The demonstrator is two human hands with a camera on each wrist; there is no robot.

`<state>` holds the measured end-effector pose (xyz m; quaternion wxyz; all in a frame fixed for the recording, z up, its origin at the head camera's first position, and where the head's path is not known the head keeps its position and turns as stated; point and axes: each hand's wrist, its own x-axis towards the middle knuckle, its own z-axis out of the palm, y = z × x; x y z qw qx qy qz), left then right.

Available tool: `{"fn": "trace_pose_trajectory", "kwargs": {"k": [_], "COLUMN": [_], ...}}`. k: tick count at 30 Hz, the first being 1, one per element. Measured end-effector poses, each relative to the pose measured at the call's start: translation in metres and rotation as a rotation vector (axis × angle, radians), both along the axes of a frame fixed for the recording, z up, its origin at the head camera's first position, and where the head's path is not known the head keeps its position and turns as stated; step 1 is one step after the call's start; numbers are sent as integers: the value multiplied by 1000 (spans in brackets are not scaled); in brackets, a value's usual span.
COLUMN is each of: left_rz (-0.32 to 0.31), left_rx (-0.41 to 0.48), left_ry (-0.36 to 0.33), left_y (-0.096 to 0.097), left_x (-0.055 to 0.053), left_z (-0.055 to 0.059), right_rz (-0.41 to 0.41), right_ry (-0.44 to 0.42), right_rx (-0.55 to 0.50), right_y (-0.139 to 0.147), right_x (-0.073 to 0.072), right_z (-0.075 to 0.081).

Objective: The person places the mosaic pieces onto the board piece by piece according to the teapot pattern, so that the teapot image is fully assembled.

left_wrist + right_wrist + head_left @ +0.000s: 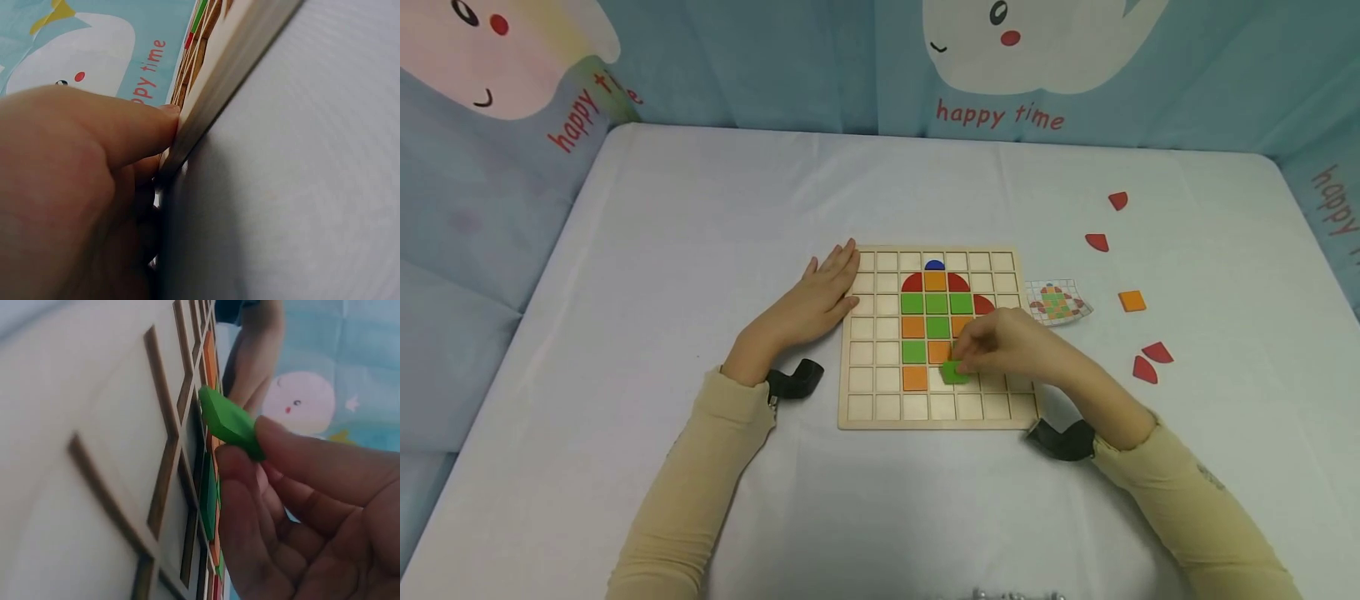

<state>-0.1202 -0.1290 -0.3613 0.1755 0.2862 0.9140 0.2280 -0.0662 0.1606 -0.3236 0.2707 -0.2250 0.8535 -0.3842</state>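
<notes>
A wooden grid board (872,407) lies on the table with square orange, green and rounded red and blue pieces set in its cells. My right hand (1017,343) pinches a green square tile (954,372) between thumb and fingers, above the lower cells. In the right wrist view that green tile (230,424) is tilted and apart from the board. My left hand (814,302) rests at the board's left edge with straight fingers. The left wrist view shows its thumb (140,128) touching the board's rim (215,81).
A small printed pattern card (1058,302) lies by the board's right edge. Farther right are an orange square (1132,301) and several red quarter-round pieces, one (1117,201) near the back. A blue printed cloth (760,67) stands behind the white table (700,208).
</notes>
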Motion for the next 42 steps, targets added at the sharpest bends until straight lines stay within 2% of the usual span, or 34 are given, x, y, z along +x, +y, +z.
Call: {"fn": "trace_pose_trajectory", "kwargs": {"k": [9,24,42], "left_rz": [1,6,8], "left_rx": [-4,-8,-4], "left_ry": [-6,-8,-13], "left_y": [1,1,1], "left_x": [-1,0,0], "left_z": [-1,0,1], "right_rz": [1,-16,-2], "right_ry": [60,102,25], "right_rx": [63,77,33], "right_y": [-5,-10,-7], "right_x": [4,8,5], "right_z": [-1,-6,-4]}}
